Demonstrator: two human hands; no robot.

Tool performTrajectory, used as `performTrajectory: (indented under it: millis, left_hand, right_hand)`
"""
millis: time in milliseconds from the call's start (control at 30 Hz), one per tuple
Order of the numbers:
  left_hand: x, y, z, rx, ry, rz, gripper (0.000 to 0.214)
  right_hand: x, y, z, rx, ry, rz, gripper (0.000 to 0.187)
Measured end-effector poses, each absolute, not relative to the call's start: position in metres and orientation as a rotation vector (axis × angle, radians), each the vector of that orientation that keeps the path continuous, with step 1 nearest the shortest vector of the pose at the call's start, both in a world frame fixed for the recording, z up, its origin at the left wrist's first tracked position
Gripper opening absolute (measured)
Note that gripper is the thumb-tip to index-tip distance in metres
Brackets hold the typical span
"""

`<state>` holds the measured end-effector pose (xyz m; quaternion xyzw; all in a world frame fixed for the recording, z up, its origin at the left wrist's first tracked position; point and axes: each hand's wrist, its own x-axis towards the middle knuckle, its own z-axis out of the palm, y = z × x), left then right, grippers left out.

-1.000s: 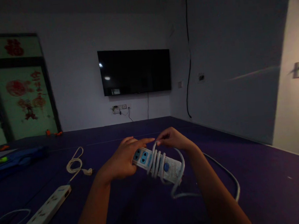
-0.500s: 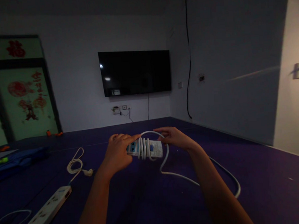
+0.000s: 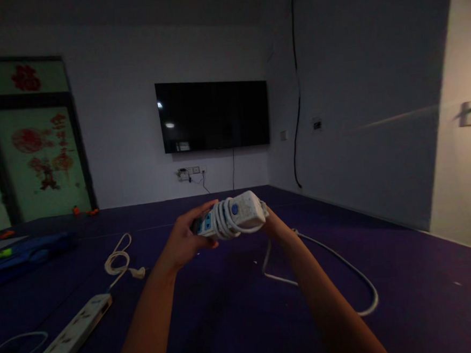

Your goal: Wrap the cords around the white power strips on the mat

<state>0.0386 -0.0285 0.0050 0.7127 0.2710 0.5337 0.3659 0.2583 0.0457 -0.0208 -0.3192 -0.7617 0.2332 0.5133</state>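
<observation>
A white power strip (image 3: 247, 209) with blue sockets and a blue round button is held up in front of me, tilted with its right end raised. Several turns of its white cord (image 3: 221, 220) wrap round its middle. My left hand (image 3: 186, 235) is closed round the strip's left end, thumb on top and fingers below. At the right end, my right hand (image 3: 277, 226) is partly behind the strip with the cord running to it; its fingertips are hidden. More cord hangs below that hand and curves over the purple surface to the right.
A second, longer white power strip (image 3: 69, 336) lies at the lower left, its coiled cord and plug (image 3: 138, 272) beside it. Blue fabric (image 3: 35, 251) with a bright green item lies at far left. Small orange objects (image 3: 76, 210) sit near the door. A television (image 3: 215, 114) hangs ahead.
The strip has tilted up at its right end. My right hand has moved down behind that end, bringing the cord round, and the raised loop above the strip is gone.
</observation>
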Motion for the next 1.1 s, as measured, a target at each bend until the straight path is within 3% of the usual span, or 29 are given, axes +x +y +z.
performTrajectory:
  millis: [267,400,533,967,1100]
  left_hand:
    - [0.04,-0.019,0.005,1.365,0.692,1.531,0.064]
    - [0.043,-0.025,0.004,1.325,0.707,1.425,0.069]
    - [0.034,-0.026,0.007,1.331,0.685,1.366,0.058]
    - [0.023,0.001,-0.001,1.164,0.832,1.517,0.047]
    - [0.036,0.005,-0.007,1.111,0.863,1.666,0.063]
  right_hand:
    - [0.248,0.055,-0.03,-0.858,-1.864,0.376,0.04]
    - [0.25,0.057,-0.03,-0.897,-1.817,0.308,0.037]
    - [0.251,0.042,-0.02,-0.899,-1.839,0.199,0.036]
    - [0.235,-0.005,0.006,-1.118,-1.851,-0.048,0.019]
    - [0.233,-0.01,0.007,-1.138,-1.868,-0.06,0.018]
